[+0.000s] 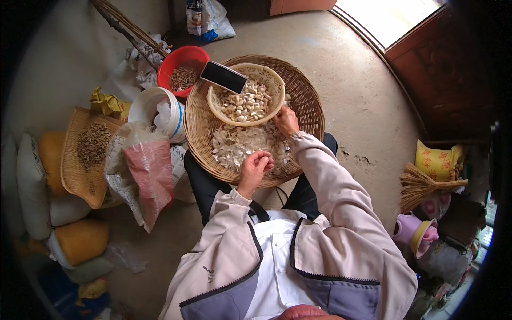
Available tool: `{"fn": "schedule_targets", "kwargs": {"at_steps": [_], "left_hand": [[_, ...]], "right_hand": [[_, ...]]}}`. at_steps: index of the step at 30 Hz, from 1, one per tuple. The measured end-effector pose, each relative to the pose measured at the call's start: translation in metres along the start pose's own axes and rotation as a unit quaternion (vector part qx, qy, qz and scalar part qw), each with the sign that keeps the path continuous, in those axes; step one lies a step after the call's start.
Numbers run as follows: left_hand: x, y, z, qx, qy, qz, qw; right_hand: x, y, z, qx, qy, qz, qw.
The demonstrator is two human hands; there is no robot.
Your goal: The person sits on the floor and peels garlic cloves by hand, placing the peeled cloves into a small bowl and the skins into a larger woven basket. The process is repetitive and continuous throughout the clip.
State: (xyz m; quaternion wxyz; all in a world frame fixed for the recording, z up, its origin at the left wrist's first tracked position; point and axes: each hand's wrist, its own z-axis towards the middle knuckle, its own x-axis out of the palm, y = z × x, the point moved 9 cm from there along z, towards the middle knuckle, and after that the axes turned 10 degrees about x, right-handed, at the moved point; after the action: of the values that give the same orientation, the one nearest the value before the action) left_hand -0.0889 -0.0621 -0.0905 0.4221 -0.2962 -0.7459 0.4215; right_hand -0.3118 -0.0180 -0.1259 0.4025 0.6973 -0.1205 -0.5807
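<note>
A round wicker basket (196, 132) rests on my lap, with loose papery garlic skins (232, 146) in its near part. At its far side sits a cream plastic colander (214, 108) holding many garlic cloves (250, 106). My left hand (256, 168) is above the near skins, thumb and fingers drawn together; whether something is between them is hidden. Beside the colander's right rim, my right hand (286, 121) reaches down with its fingertips out of sight. A phone-like device with a dark screen (224, 77) lies across the colander's upper left rim.
Left of the basket stand a red basin (162, 76) with dried brown pieces, a white bucket (140, 105), a red-and-white woven sack (148, 172) and a woven scoop (69, 160). On the right are a straw hand broom (416, 186), a yellow bag (434, 160) and an open doorway (386, 20).
</note>
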Motion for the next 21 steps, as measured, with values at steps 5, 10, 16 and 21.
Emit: {"fn": "schedule_targets", "kwargs": {"at_steps": [5,10,16,21], "left_hand": [[-0.008,0.004,0.007,0.034,-0.003,0.023,0.999],[0.02,-0.044,0.006,0.12,0.022,0.107,0.987],[0.048,-0.07,-0.004,0.179,0.144,0.25,0.941],[0.046,-0.077,-0.028,0.23,0.1,0.346,0.904]], "right_hand": [[0.008,-0.033,-0.04,0.239,0.223,0.409,0.852],[-0.048,0.028,-0.106,0.248,0.3,0.51,0.767],[-0.064,0.05,-0.163,0.266,0.322,0.522,0.743],[-0.08,0.051,-0.169,0.151,0.248,0.336,0.896]]}}
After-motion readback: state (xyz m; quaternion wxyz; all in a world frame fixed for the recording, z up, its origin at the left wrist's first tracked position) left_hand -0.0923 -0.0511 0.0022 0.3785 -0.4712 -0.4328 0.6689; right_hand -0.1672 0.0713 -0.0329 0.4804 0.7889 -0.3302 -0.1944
